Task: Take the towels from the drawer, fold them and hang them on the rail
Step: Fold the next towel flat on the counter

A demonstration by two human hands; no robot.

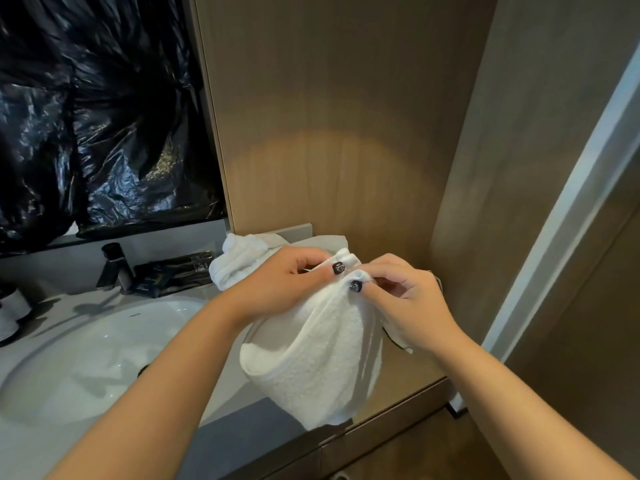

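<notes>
A small white towel (322,351) hangs folded in front of me, above the counter edge. My left hand (277,282) pinches its top edge from the left. My right hand (408,299) pinches the same top edge from the right, thumbs nearly touching. A second white towel (239,258) lies bunched on the counter behind my left hand, against the wooden panel. No rail and no drawer are in view.
A white sink basin (104,351) fills the left of the grey counter (249,431), with a dark tap (116,268) and dark packets (166,271) behind it. Black plastic sheeting (97,116) covers the mirror. A wooden wall panel (329,133) stands straight ahead; a white door frame (568,209) rises at the right.
</notes>
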